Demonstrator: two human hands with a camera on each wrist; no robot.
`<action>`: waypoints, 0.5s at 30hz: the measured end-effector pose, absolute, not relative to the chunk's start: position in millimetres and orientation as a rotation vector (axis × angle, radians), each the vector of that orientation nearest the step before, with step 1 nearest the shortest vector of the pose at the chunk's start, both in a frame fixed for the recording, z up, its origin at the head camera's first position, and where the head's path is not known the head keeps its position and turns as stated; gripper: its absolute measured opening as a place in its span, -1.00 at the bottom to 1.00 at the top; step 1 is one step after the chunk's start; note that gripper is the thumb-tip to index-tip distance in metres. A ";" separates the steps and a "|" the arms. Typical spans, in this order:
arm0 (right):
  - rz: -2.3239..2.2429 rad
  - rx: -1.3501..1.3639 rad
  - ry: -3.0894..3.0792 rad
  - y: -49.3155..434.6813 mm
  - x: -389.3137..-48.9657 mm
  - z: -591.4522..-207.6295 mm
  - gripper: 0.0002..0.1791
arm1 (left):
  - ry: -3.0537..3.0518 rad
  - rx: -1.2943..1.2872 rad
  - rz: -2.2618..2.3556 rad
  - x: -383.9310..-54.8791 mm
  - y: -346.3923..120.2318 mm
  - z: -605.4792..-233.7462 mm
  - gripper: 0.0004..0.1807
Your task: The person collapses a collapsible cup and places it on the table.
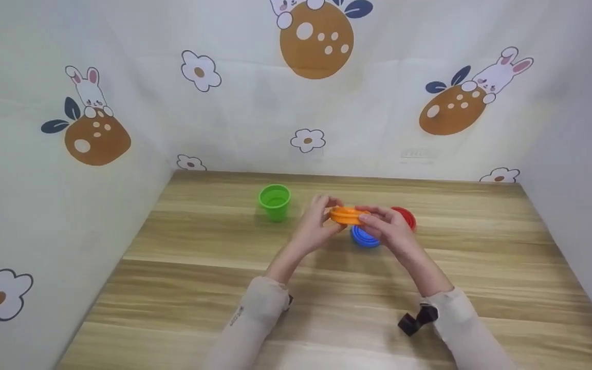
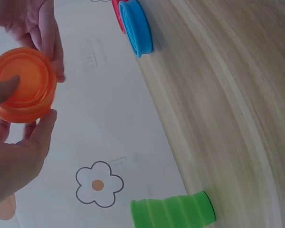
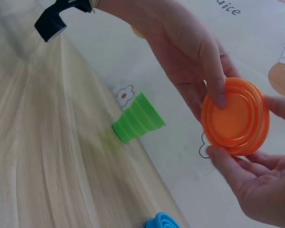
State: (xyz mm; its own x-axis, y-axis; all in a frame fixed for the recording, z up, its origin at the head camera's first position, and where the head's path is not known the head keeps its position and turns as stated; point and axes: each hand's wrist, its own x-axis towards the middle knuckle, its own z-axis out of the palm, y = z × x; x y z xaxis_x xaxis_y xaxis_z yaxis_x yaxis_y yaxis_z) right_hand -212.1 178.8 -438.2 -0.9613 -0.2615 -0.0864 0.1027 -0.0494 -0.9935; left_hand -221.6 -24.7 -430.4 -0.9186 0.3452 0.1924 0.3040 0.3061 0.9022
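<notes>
An orange collapsible cup (image 1: 346, 216), folded flat into a disc, is held above the table between both hands. My left hand (image 1: 316, 226) grips its left side, and my right hand (image 1: 389, 229) pinches its right side. In the right wrist view, the ringed base of the orange cup (image 3: 230, 118) faces the camera, with a thumb lying on it. A blue folded cup (image 1: 366, 236) lies on the table just below the hands. Behind my right hand, a red folded cup (image 1: 404, 218) is partly hidden. A green cup (image 1: 275, 202) stands upright and extended, left of my left hand.
The wood-grain table (image 1: 198, 308) is bordered by pale fabric walls (image 1: 244, 113) printed with rabbits, fruit and flowers. A black strap mount (image 1: 417, 319) hangs at the right wrist.
</notes>
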 end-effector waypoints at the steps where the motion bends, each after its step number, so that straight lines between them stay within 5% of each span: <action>1: -2.098 -0.186 2.004 179.5 -212.2 -438.2 -0.41 | 2.452 0.600 1.754 -222.5 -26.2 -430.9 -0.53; 5: -2.070 -0.262 2.133 181.0 -213.7 -441.8 -0.40 | 2.262 0.567 1.817 -225.3 -33.9 -433.4 -0.30; 15: -1.963 -0.536 2.259 182.4 -237.1 -451.8 -0.21 | 2.282 0.661 1.771 -241.8 -42.5 -434.8 -0.28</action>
